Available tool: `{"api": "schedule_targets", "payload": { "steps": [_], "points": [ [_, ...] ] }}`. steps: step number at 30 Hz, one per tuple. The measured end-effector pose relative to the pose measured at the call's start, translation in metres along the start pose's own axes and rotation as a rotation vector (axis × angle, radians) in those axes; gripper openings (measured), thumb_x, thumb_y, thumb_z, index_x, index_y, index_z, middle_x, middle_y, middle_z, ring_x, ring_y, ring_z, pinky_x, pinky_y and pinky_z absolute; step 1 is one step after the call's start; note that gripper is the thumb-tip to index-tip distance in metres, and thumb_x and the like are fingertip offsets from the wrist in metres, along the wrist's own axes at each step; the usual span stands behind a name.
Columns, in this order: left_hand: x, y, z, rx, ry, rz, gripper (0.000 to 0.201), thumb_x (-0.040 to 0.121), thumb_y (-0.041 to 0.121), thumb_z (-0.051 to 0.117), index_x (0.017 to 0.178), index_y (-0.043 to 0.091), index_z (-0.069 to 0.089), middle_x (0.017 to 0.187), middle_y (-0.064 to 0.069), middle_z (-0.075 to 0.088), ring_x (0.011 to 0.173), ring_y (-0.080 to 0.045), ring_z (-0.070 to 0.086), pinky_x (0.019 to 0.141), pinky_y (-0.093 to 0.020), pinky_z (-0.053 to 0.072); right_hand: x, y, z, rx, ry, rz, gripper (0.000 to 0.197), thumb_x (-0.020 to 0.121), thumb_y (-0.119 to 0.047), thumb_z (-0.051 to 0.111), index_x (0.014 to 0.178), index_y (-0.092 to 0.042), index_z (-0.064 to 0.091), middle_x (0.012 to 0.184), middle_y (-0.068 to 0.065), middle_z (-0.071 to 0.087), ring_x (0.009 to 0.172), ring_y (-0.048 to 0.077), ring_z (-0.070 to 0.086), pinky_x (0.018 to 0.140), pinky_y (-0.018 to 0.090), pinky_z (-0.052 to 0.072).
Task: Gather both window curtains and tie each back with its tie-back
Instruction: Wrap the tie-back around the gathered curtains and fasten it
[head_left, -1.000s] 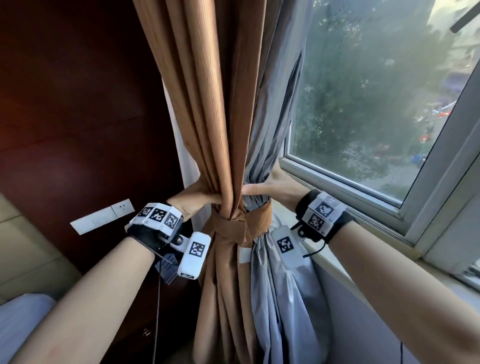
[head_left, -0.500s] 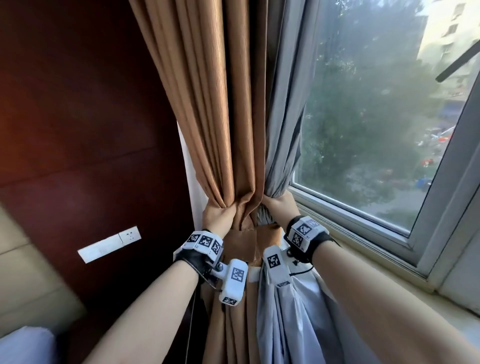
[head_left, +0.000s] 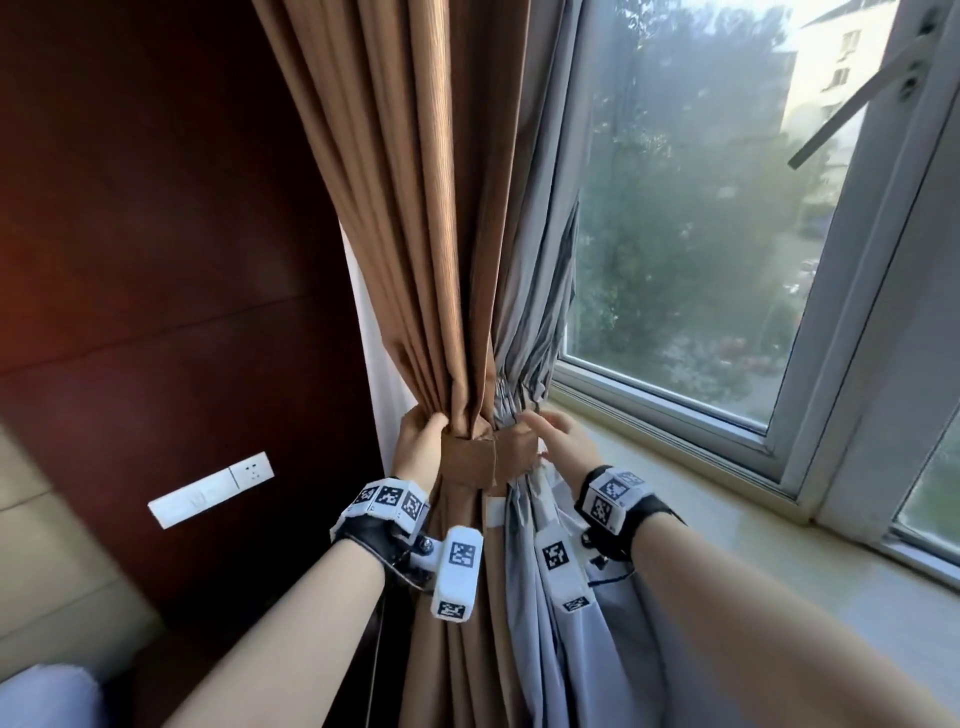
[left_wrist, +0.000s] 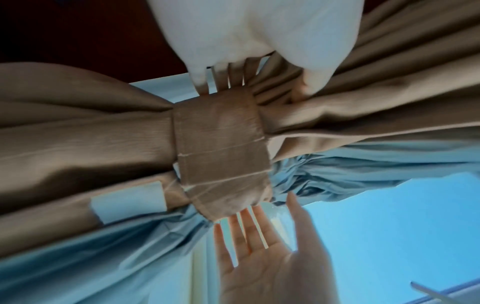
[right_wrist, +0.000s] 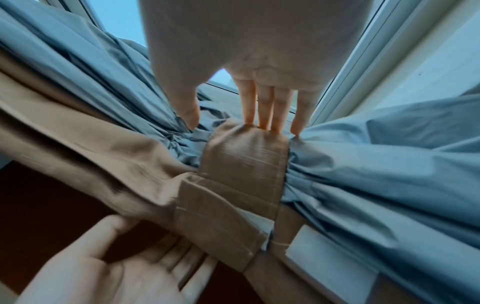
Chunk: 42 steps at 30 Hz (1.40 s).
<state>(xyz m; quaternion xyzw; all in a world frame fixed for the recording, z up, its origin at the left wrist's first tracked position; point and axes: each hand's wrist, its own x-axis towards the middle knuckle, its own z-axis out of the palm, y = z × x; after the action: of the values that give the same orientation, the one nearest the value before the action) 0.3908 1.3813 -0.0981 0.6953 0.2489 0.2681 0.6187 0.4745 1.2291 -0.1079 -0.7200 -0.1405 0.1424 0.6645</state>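
I see the gathered brown ribbed-fabric curtain (head_left: 415, 218) with its pale grey-blue lining (head_left: 535, 291) hanging at the left edge of the window (head_left: 701, 218), pinched into a narrow waist just above the level of the pale stone windowsill (head_left: 727, 499). The flat brown fabric tie-back band (head_left: 485, 460) is wrapped around that waist, one stitched end overlapping the other at the front.

My left hand (head_left: 418, 441) sits against the left side of the bundle, right at the band's upper edge. In the left wrist view its fingers (left_wrist: 223, 78) reach behind the brown folds while the thumb (left_wrist: 315, 80) presses on the front of them, so the hand pinches the curtain just above the band. My right hand (head_left: 563, 444) is at the right side of the band, palm turned toward it. In the right wrist view its fingers (right_wrist: 265, 109) are straight and close together, their tips touching the band's edge and the bunched lining, with the thumb (right_wrist: 188, 107) spread apart and touching the lining; nothing is clamped in it.

A white rectangular fabric label (left_wrist: 130, 198) lies on the curtain just below the band. Left of the curtain stands a dark reddish wood wall panel (head_left: 156, 260) carrying a white switch and socket plate (head_left: 210, 488). Black wrist straps with white coded marker blocks (head_left: 387, 504) sit on both my forearms.
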Motion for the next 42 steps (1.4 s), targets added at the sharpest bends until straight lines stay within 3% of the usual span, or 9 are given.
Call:
{"api": "schedule_targets", "payload": {
  "steps": [5, 8, 14, 18, 23, 28, 32, 37, 42],
  "points": [
    [-0.022, 0.022, -0.005, 0.103, 0.048, 0.018, 0.024, 0.087, 0.021, 0.049, 0.072, 0.002, 0.053, 0.070, -0.011, 0.056, 0.068, -0.022, 0.053, 0.066, -0.030, 0.036, -0.020, -0.012, -0.002, -0.100, -0.019, -0.003, 0.039, 0.094, -0.034, 0.055, 0.121, -0.006, 0.060, 0.111, 0.006, 0.062, 0.105, 0.018, 0.057, 0.103, 0.039, 0.045],
    [-0.042, 0.038, -0.009, 0.174, 0.070, 0.073, 0.030, 0.087, 0.013, 0.048, 0.060, 0.009, 0.036, 0.059, -0.006, 0.034, 0.056, -0.017, 0.033, 0.055, -0.028, 0.027, -0.030, -0.021, -0.008, -0.108, -0.026, -0.002, 0.034, 0.092, -0.034, 0.057, 0.115, -0.009, 0.062, 0.112, 0.006, 0.062, 0.109, 0.022, 0.058, 0.103, 0.043, 0.044],
    [-0.068, 0.074, -0.014, 0.150, 0.154, 0.022, 0.015, 0.068, 0.026, 0.045, 0.060, 0.014, 0.040, 0.061, -0.004, 0.034, 0.063, -0.020, 0.032, 0.066, -0.033, 0.026, -0.049, -0.056, -0.039, -0.002, -0.053, 0.052, 0.013, 0.089, -0.023, 0.058, 0.090, -0.010, 0.062, 0.102, 0.014, 0.064, 0.094, 0.026, 0.059, 0.080, 0.034, 0.045],
    [-0.095, 0.086, -0.016, 0.168, 0.176, -0.035, 0.024, 0.078, 0.021, 0.049, 0.056, 0.017, 0.040, 0.059, -0.003, 0.034, 0.062, -0.020, 0.033, 0.066, -0.032, 0.028, -0.077, -0.083, -0.068, -0.030, -0.077, 0.028, 0.014, 0.092, -0.020, 0.054, 0.089, -0.009, 0.061, 0.123, 0.023, 0.062, 0.108, 0.032, 0.062, 0.101, 0.048, 0.047],
    [-0.145, 0.107, -0.038, 0.216, 0.132, -0.143, 0.014, 0.090, 0.021, 0.051, 0.082, 0.010, 0.056, 0.079, -0.005, 0.050, 0.079, -0.023, 0.048, 0.080, -0.032, 0.041, -0.106, -0.112, -0.090, -0.048, -0.071, -0.015, 0.032, 0.094, -0.023, 0.051, 0.113, 0.001, 0.058, 0.126, 0.024, 0.059, 0.107, 0.032, 0.061, 0.102, 0.045, 0.046],
    [-0.175, 0.184, -0.078, 0.287, 0.140, -0.077, 0.020, 0.098, 0.016, 0.040, 0.113, 0.013, 0.053, 0.082, -0.002, 0.050, 0.074, -0.015, 0.047, 0.076, -0.029, 0.041, -0.139, -0.156, -0.093, -0.189, -0.099, -0.148, 0.048, 0.094, -0.027, 0.050, 0.122, 0.012, 0.053, 0.128, 0.029, 0.056, 0.120, 0.040, 0.055, 0.103, 0.054, 0.042],
    [-0.180, 0.261, -0.083, 0.253, 0.163, 0.056, 0.027, 0.095, 0.026, 0.046, 0.119, 0.014, 0.054, 0.112, -0.003, 0.052, 0.106, -0.017, 0.047, 0.098, -0.035, 0.038, -0.151, -0.204, -0.100, -0.174, -0.071, -0.223, 0.044, 0.093, -0.031, 0.052, 0.116, 0.006, 0.058, 0.115, 0.020, 0.066, 0.100, 0.027, 0.062, 0.102, 0.051, 0.045],
    [-0.177, 0.303, -0.067, 0.220, 0.138, 0.150, 0.044, 0.093, 0.034, 0.048, 0.131, 0.013, 0.053, 0.128, -0.002, 0.055, 0.119, -0.018, 0.047, 0.099, -0.035, 0.036, -0.157, -0.261, -0.100, -0.044, -0.015, -0.231, 0.039, 0.092, -0.036, 0.051, 0.111, -0.003, 0.056, 0.123, 0.017, 0.062, 0.116, 0.033, 0.058, 0.103, 0.051, 0.042],
    [-0.179, 0.308, -0.069, 0.186, 0.076, 0.217, 0.056, 0.090, 0.048, 0.048, 0.139, 0.020, 0.045, 0.146, 0.002, 0.044, 0.137, -0.019, 0.035, 0.112, -0.040, 0.027, -0.164, -0.293, -0.086, -0.020, 0.008, -0.328, 0.042, 0.092, -0.044, 0.046, 0.108, -0.006, 0.052, 0.122, 0.016, 0.060, 0.114, 0.032, 0.057, 0.104, 0.050, 0.040]
  ]
}}
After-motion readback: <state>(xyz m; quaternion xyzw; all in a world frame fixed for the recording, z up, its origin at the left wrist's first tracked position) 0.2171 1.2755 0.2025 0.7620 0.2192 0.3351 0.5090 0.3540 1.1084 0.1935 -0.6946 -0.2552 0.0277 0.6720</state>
